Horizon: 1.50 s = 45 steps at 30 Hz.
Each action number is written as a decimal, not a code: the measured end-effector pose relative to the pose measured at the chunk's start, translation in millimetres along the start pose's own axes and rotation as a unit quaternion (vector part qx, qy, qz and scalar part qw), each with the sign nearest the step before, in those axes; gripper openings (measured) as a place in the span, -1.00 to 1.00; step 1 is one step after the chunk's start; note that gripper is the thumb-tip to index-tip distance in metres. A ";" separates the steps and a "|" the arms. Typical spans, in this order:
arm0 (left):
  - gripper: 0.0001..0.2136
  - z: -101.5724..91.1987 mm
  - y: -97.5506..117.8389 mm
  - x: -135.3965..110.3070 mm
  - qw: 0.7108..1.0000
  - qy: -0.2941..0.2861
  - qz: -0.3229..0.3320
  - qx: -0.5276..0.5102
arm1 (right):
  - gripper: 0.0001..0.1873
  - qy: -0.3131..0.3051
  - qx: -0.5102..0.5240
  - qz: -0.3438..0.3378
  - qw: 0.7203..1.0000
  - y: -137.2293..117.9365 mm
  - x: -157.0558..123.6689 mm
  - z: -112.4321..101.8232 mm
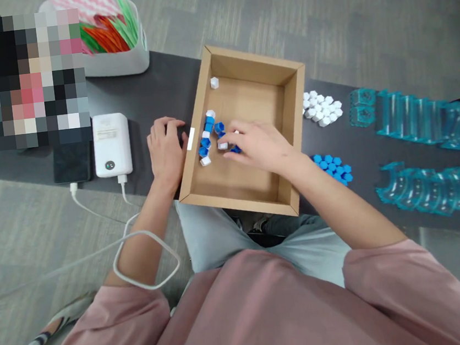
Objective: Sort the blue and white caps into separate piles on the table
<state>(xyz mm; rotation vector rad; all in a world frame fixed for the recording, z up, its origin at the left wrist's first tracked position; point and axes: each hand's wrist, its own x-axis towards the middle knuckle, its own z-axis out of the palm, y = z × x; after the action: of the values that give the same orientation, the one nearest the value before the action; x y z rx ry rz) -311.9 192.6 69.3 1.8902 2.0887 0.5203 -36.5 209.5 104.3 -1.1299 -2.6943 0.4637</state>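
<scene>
A shallow cardboard box (232,191) sits on the dark table in front of me. My left hand (167,149) rests beside its left wall, fingers apart and bent, thumb against the edge. My right hand (255,144) reaches inside, thumb and index finger closed around a blue hexagonal piece (235,149), partly hidden. Just past the fingertips lies a white hexagonal piece (222,146). Left of it, several blue and white pieces form a slanting row, with a white one (205,161) at the near end. Another white piece (214,83) lies alone near the far left corner.
Right of the box are piles of white pieces (322,107) and blue pieces (332,167), then clear teal plastic parts (412,115). At left stand a white power bank (111,144), a phone (71,163) and a bin (118,63) of craft sticks. A white cable (145,233) loops over my left forearm.
</scene>
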 end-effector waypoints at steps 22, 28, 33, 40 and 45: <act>-0.67 -15.1 13.9 -0.4 1.000 0.006 -0.006 0.011 | -0.74 0.012 0.019 0.083 0.996 -24.4 5.9 -21.8; -0.67 -16.0 11.9 0.2 1.000 0.001 -0.005 -0.011 | -0.73 0.143 0.115 0.205 0.961 49.6 -91.7 -52.1; -0.67 -13.4 7.8 1.4 1.000 0.006 0.001 -0.001 | -0.78 0.129 0.154 0.271 0.941 98.0 -140.4 -50.9; -0.66 -12.1 2.3 3.5 1.000 0.015 0.011 0.013 | -0.77 0.062 0.101 0.256 0.959 119.4 -117.7 -35.1; -0.63 -6.9 -1.8 6.2 0.999 0.018 0.012 0.033 | -0.62 0.070 0.066 0.253 0.963 134.8 -101.7 -37.6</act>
<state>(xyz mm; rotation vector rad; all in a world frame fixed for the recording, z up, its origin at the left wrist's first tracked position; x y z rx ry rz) -317.2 198.0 75.0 1.9596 2.1328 0.4999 133.9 233.7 87.0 -1.7381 -2.1984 0.5979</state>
